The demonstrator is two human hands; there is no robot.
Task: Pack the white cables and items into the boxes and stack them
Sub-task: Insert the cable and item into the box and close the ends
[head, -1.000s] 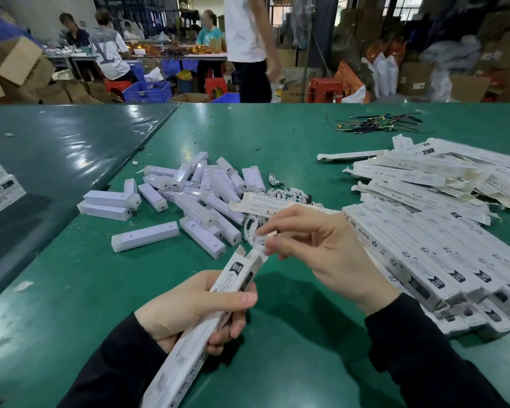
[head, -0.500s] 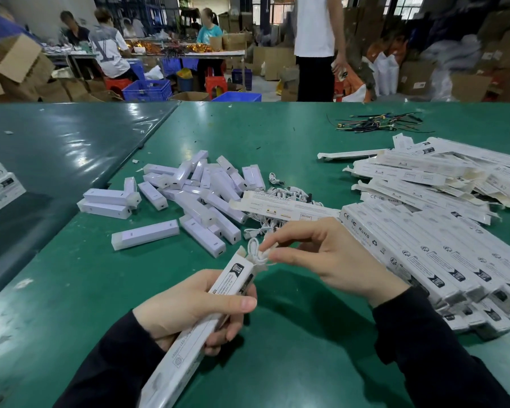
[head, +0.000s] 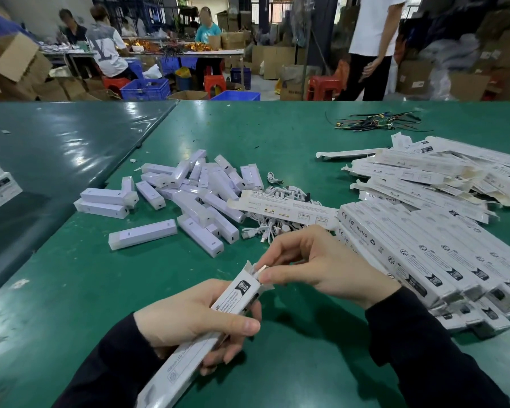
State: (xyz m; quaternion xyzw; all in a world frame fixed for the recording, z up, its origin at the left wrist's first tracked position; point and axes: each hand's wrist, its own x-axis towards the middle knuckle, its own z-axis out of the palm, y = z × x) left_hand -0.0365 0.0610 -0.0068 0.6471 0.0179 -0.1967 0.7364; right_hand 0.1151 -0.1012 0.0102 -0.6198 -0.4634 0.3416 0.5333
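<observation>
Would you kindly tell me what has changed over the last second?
The right hand has pushed the white cable down into the box; only its tip still shows at the open end. The left hand keeps gripping the box. The table piles are unchanged.

The flat box (head: 283,208) lying across the cable pile (head: 280,223) reads "SMART SENSOR LAMP". Just right of it, the stacked boxes (head: 424,254) show "CE", "FC", "RoHS".
</observation>
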